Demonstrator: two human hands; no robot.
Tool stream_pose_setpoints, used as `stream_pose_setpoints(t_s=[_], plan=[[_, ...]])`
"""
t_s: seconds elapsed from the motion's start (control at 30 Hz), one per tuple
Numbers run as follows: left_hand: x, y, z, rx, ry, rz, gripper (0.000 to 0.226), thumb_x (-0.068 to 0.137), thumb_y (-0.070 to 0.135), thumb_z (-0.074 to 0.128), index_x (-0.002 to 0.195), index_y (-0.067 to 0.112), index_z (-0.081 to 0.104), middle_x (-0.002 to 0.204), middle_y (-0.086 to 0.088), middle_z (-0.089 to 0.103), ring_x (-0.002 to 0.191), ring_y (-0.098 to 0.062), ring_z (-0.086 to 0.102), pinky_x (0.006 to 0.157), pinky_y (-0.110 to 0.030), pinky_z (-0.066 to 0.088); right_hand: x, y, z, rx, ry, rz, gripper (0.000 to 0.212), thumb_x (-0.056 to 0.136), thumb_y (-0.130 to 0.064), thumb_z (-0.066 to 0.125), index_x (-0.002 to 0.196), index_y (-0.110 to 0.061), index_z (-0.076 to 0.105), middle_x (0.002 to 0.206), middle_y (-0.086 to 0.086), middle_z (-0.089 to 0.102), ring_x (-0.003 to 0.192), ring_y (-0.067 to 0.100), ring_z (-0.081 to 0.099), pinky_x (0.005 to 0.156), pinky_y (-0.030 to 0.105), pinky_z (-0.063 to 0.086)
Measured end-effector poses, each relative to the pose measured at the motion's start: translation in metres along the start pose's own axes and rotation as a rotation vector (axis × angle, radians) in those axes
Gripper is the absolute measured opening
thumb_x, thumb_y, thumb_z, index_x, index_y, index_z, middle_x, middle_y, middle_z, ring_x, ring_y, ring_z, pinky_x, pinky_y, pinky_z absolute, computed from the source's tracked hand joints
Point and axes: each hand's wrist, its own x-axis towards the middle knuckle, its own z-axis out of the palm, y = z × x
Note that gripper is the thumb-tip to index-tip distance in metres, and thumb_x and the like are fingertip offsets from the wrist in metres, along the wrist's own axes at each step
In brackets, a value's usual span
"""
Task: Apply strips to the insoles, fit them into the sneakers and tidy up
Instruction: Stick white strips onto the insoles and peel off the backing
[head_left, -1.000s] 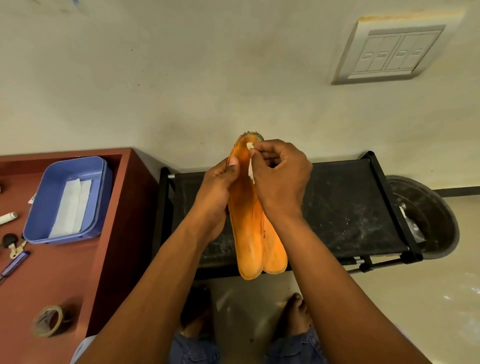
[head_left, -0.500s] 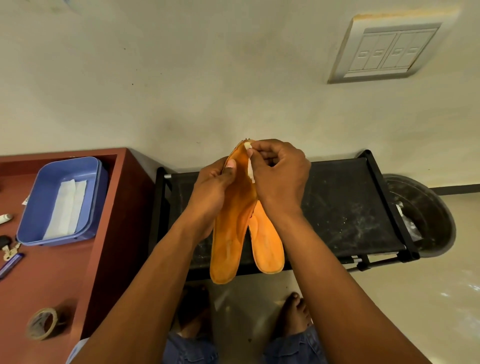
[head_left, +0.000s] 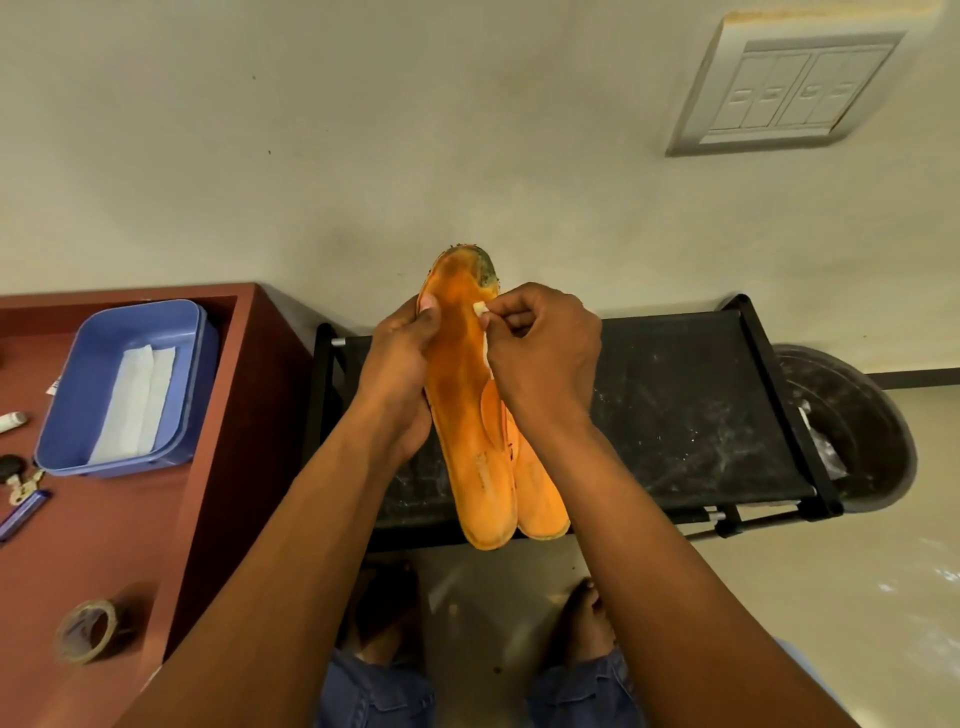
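Note:
Two orange insoles are held upright in front of me above a black rack. The front insole (head_left: 470, 415) faces me, its dark worn toe pointing up; the second insole (head_left: 540, 493) lies behind it, showing at the lower right. My left hand (head_left: 400, 364) grips the front insole's left edge, thumb on its face. My right hand (head_left: 540, 353) pinches the end of a white strip (head_left: 480, 308) at the insole's right edge. More white strips (head_left: 132, 402) lie in a blue tray (head_left: 78, 374). No sneakers are in view.
A red-brown table (head_left: 104, 519) on the left carries the tray, a tape roll (head_left: 85, 631), keys (head_left: 18, 480), a blue lighter and a small tube. A black rack (head_left: 675, 415) stands ahead, a dark bin (head_left: 852, 426) to its right. My bare feet are below.
The front insole, swung out to the lower left half a second ago, is back upright against the second one. My right hand's pinch on the strip sits lower on the insole's right edge.

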Motion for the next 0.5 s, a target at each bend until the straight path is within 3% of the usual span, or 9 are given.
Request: stream_pose_setpoints(t_s=[0.13, 0.27, 0.33, 0.43, 0.5], plan=[[-0.001, 0.005, -0.005, -0.073, 0.059, 0.014, 0.041, 0.11, 0.038, 0.039, 0.141, 0.019, 0.057, 0.128, -0.007, 0.071, 0.116, -0.028, 0.07, 0.101, -0.051, 0.055, -0.003, -0.004, 0.002, 0.029, -0.198, -0.017, 0.006, 0.086, -0.019, 0.08, 0.091, -0.022, 0.081, 0.088, -0.008, 0.076, 0.079, 0.004, 0.068, 0.079, 0.028, 0.06], [0.0, 0.013, -0.015, -0.158, 0.101, -0.008, 0.042, 0.11, 0.037, 0.037, 0.143, 0.018, 0.054, 0.128, -0.01, 0.071, 0.109, -0.028, 0.073, 0.089, -0.046, 0.061, -0.011, -0.012, 0.007, 0.019, -0.421, -0.028, 0.007, 0.085, -0.021, 0.082, 0.092, -0.022, 0.08, 0.091, -0.007, 0.075, 0.08, 0.004, 0.067, 0.081, 0.029, 0.061], [0.0, 0.013, -0.017, -0.144, 0.073, -0.019, 0.042, 0.11, 0.038, 0.038, 0.142, 0.018, 0.055, 0.127, -0.01, 0.071, 0.109, -0.029, 0.073, 0.09, -0.047, 0.06, -0.013, -0.012, 0.01, 0.002, -0.378, -0.037, 0.006, 0.085, -0.021, 0.082, 0.092, -0.022, 0.08, 0.09, -0.007, 0.074, 0.079, 0.005, 0.067, 0.08, 0.03, 0.061], [-0.003, 0.012, -0.011, -0.09, 0.002, -0.036, 0.038, 0.109, 0.038, 0.04, 0.134, 0.018, 0.06, 0.119, -0.007, 0.075, 0.109, -0.025, 0.073, 0.089, -0.044, 0.06, -0.01, -0.006, 0.009, -0.031, -0.148, -0.05, 0.003, 0.085, -0.021, 0.08, 0.086, -0.023, 0.078, 0.085, -0.009, 0.073, 0.077, 0.006, 0.066, 0.076, 0.031, 0.061], [-0.004, 0.01, -0.007, -0.05, -0.041, -0.038, 0.036, 0.109, 0.038, 0.042, 0.132, 0.018, 0.062, 0.118, -0.006, 0.076, 0.112, -0.025, 0.072, 0.096, -0.047, 0.057, -0.005, -0.002, 0.004, -0.049, -0.024, -0.041, 0.003, 0.087, -0.02, 0.079, 0.088, -0.023, 0.079, 0.087, -0.008, 0.074, 0.077, 0.005, 0.067, 0.075, 0.029, 0.061]])
